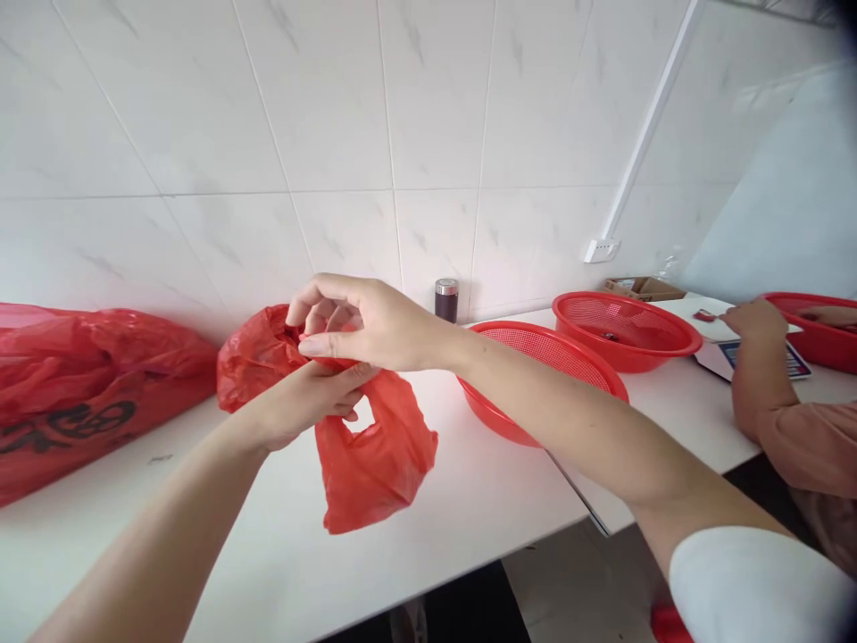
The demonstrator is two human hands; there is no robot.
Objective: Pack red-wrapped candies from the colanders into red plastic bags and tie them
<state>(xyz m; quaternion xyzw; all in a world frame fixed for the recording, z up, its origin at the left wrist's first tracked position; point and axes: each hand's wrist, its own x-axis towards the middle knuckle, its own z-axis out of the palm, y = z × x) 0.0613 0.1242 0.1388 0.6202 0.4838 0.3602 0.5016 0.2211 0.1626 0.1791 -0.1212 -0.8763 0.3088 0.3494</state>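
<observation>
A red plastic bag (381,455) is in my hands above the white table, its looped part hanging down toward the front. My left hand (312,397) grips the gathered plastic, thumb pressed on top. Crossing above it, my right hand (345,317) has its fingers curled with thumb and fingertips closed at the bag's bunched neck. Behind my hands the bag's fuller, crumpled part (258,353) rests near the wall. What is inside the bag cannot be seen.
A large red bag with black print (100,393) lies at the left. Red plastic baskets (515,335) (626,326) and a dark thermos (445,300) stand to the right. Beyond are a cardboard box (644,288), a scale (729,357) and a person's arm (763,384).
</observation>
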